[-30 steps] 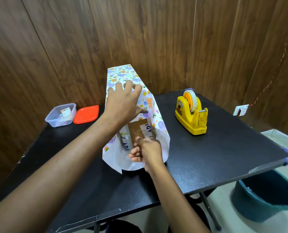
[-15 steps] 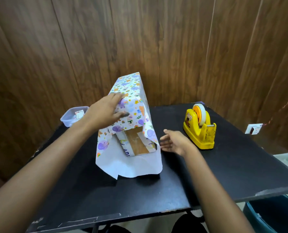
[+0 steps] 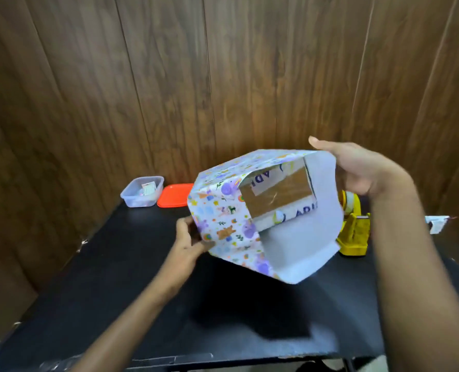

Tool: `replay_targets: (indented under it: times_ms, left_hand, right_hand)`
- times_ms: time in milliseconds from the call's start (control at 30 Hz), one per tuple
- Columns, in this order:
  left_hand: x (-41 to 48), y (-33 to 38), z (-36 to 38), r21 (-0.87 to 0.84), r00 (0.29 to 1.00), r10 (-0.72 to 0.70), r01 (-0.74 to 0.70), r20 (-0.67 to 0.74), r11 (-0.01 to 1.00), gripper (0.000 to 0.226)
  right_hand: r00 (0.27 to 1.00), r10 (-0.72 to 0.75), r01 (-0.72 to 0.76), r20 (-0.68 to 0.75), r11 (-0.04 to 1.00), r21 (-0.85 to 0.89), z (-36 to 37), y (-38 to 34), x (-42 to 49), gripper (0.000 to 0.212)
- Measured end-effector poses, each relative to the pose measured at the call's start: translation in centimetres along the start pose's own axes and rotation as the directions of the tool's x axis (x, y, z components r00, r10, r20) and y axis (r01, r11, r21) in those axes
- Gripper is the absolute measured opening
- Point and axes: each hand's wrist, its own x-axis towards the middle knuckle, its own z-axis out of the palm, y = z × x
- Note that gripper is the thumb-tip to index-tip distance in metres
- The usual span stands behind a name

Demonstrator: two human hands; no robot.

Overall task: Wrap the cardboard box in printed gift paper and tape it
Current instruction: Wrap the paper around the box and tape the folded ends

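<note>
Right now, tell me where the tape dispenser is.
Head view: the yellow tape dispenser stands on the black table at right, partly hidden behind the wrapped box and the right forearm.

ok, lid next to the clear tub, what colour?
Orange-red lid, clearest in head view.

The black table is scuffed pale along its near edge. At its far corner, well beyond the left hand, sits a clear plastic tub with a few small bits inside. A flat orange lid lies just beside the tub, on the side towards the right hand. Below that right hand stands a yellow tape dispenser, only partly in view.
</note>
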Motion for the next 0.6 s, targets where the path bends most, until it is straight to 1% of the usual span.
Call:
replay_targets:
  times_ms: [33, 67, 133, 200, 267, 400, 533, 567, 600]
  left_hand:
    - [-0.5, -0.6, 1.3, -0.119, 0.999, -0.040, 0.037, -0.019, 0.992, 0.051]
    - [-0.7, -1.1, 2.3, -0.259, 0.995, -0.097, 0.088, -0.024, 0.962, 0.050]
    - [-1.0, -2.0, 4.3, -0.526, 0.979, -0.200, 0.192, 0.043, 0.828, 0.052]
    - [-1.1, -3.0, 5.7, -0.655, 0.949, -0.287, 0.299, 0.128, 0.694, 0.055]
    - [-0.9, -4.1, 6.1, -0.680, 0.911, -0.371, 0.388, 0.181, 0.622, 0.051]
    - [-1.1, -5.4, 6.0, -0.712, 0.844, -0.496, 0.477, 0.205, 0.515, 0.044]
    - [-2.1, -5.1, 5.7, -0.745, 0.817, -0.534, 0.493, 0.219, 0.450, 0.046]
    - [-2.7, -4.7, 5.3, -0.732, 0.809, -0.532, 0.518, 0.250, 0.443, 0.046]
    - [-3.3, -4.0, 4.7, -0.690, 0.801, -0.534, 0.549, 0.272, 0.471, 0.044]
  right_hand:
    - [1.000, -0.027, 0.027, -0.002, 0.998, -0.060, -0.2, -1.6, -0.1, 0.046]
    - [0.998, -0.054, 0.056, 0.015, 0.992, -0.111, 0.0, -3.1, -0.2, 0.047]
    - [0.991, -0.089, 0.110, 0.096, 0.966, -0.236, 0.9, -5.4, 0.0, 0.055]
    - [0.980, -0.061, 0.134, 0.192, 0.908, -0.397, 2.4, -6.8, 0.3, 0.048]
    - [0.971, -0.004, 0.125, 0.238, 0.858, -0.498, 4.4, -7.0, 0.7, 0.041]
    - [0.938, 0.027, 0.185, 0.345, 0.804, -0.565, 7.3, -4.6, 1.4, 0.038]
    - [0.936, 0.024, 0.214, 0.350, 0.751, -0.624, 8.8, -3.7, 1.3, 0.037]
    - [0.935, 0.026, 0.221, 0.352, 0.735, -0.642, 8.9, -3.7, 1.2, 0.037]
    - [0.933, 0.020, 0.233, 0.359, 0.726, -0.647, 9.0, -3.6, 1.2, 0.037]
